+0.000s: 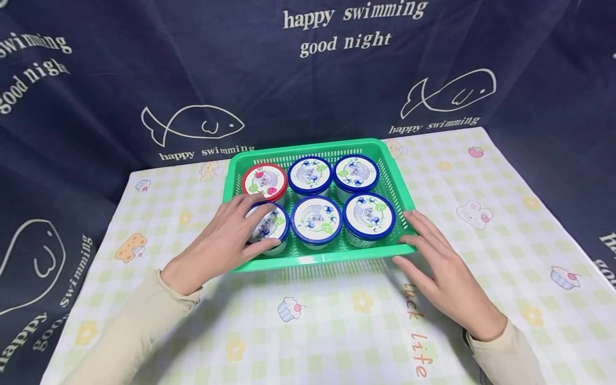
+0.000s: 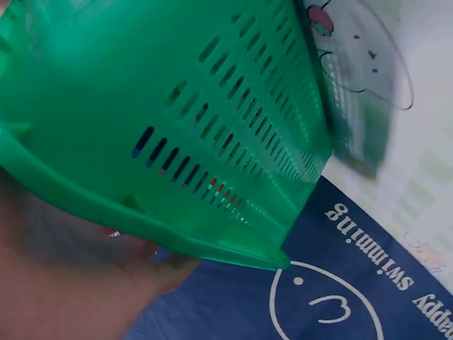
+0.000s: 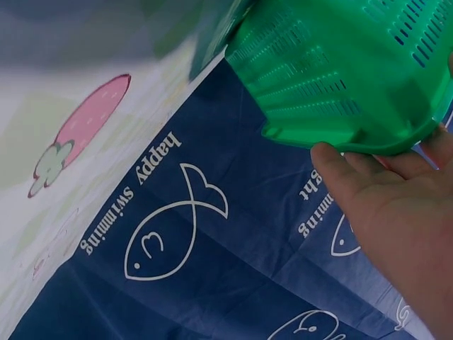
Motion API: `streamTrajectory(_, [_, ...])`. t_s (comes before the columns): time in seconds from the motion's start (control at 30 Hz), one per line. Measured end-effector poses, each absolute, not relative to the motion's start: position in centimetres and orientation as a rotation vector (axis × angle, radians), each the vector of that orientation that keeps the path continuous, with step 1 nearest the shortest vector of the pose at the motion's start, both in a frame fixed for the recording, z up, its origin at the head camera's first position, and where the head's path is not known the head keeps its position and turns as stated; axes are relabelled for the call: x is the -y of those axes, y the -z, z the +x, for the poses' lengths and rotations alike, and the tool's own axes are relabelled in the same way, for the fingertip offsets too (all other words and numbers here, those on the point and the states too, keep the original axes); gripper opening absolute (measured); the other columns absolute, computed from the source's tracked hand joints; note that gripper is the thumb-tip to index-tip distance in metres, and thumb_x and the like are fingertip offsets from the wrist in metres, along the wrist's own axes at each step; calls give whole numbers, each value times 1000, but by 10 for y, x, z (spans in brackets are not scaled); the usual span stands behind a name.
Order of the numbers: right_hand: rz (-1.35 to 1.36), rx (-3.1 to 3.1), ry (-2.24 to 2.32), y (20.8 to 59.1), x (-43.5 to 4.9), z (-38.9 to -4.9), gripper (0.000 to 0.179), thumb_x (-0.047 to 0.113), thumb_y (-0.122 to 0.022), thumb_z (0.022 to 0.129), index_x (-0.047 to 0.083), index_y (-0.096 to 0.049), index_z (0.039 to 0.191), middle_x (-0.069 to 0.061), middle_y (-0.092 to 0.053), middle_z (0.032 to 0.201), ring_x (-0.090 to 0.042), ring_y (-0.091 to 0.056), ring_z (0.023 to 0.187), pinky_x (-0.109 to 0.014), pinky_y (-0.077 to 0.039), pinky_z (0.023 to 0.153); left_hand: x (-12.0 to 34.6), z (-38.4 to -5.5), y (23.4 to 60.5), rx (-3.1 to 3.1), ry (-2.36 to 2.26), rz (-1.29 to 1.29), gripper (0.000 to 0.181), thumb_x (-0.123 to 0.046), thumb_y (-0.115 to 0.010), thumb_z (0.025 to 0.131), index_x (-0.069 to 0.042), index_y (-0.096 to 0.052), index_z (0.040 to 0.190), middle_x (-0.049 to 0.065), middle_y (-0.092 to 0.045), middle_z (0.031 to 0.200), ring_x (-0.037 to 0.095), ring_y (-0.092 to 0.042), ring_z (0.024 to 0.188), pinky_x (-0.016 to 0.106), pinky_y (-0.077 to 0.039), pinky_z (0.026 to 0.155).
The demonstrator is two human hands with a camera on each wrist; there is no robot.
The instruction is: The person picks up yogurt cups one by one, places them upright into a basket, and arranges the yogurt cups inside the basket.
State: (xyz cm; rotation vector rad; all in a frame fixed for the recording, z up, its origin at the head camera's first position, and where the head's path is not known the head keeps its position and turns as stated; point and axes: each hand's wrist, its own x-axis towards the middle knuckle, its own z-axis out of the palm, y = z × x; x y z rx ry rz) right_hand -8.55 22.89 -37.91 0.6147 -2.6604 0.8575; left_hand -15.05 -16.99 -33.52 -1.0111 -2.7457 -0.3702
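A green plastic basket (image 1: 313, 259) holds two rows of round lidded tubs. In its front left corner, my left hand (image 1: 226, 235) reaches over the rim and holds a blue-lidded tub (image 1: 271, 224), thumb at the front and fingers at the back; the other fingertips are hidden. Behind it stands a red-lidded tub (image 1: 264, 181). At the basket's right front corner, my right hand (image 1: 445, 272) touches the rim with loosely extended fingers. The right wrist view shows the fingers (image 3: 340, 173) along that rim. Other blue-lidded tubs (image 1: 316, 219) stand upright beside these.
The basket stands on a pale checked tablecloth (image 1: 308, 342) printed with cakes, flowers and animals. Behind and to both sides hangs a dark blue curtain (image 1: 298, 96) with white fish and lettering, close to the table's back edge.
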Motion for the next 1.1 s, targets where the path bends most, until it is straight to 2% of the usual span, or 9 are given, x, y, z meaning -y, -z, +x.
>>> streamTrajectory(0.2, [615,2698,-855,378,-233,-89,35,24,-75,90,14,-65,122,0,-32,161,-24,-22,150,-24,-17,121,176,-125,345,2679,401,-905,58,-53,-59,95,-13,-55,137,15,-47,142,37,-37,136,59,-30,110])
streamTrajectory(0.3, [589,2729,-901,376,-236,-90,39,24,-74,91,15,-64,127,1,-28,162,-21,-17,152,-27,-18,122,174,-108,352,2704,349,-878,65,-58,-49,97,-17,-45,148,17,-38,151,40,-28,142,63,-26,112])
streamTrajectory(0.43, [616,2683,-918,374,-237,-85,46,25,-73,91,14,-61,134,-5,-26,163,-27,-12,152,-42,-17,123,165,-84,360,2754,254,-874,73,-63,-41,98,-24,-27,158,15,-21,162,41,-13,149,66,-15,116])
streamTrajectory(0.5, [675,2623,-864,371,-235,-81,47,34,-68,94,12,-61,135,-9,-27,162,-33,-13,151,-50,-14,123,158,-69,365,2763,233,-887,75,-64,-42,97,-26,-25,159,14,-17,164,40,-10,151,66,-11,117])
streamTrajectory(0.57, [752,2543,-810,369,-232,-74,49,43,-62,97,8,-64,132,-15,-32,160,-39,-18,149,-51,-14,123,151,-53,370,2771,223,-916,76,-64,-46,95,-27,-27,159,13,-15,165,40,-8,151,66,-10,117])
streamTrajectory(0.7, [877,2502,-726,367,-224,-52,51,48,-51,101,7,-66,129,-15,-41,154,-40,-30,144,-39,-14,124,139,-25,382,2803,206,-948,82,-67,-54,90,-30,-27,158,11,-13,166,38,-4,152,67,-10,115])
streamTrajectory(0.8, [900,2662,-600,377,-219,-32,52,46,-57,98,15,-59,139,-9,-34,159,-34,-26,148,-32,-7,124,132,-12,392,2817,160,-953,86,-71,-53,88,-31,-24,159,11,-13,166,37,-2,152,65,-6,115])
streamTrajectory(0.97, [838,2953,-301,406,-210,-10,75,64,-59,89,29,-42,153,-8,-25,163,-31,-5,152,-39,15,121,126,0,411,2774,98,-981,90,-79,-41,87,-27,-26,159,11,-16,166,39,-9,151,65,-11,112])
streamTrajectory(1.1, [796,3005,-245,413,-210,-6,81,74,-52,87,33,-37,154,-7,-27,163,-31,-2,152,-43,18,120,127,2,414,2749,81,-955,90,-81,-37,87,-25,-30,158,11,-20,164,40,-15,150,66,-18,107])
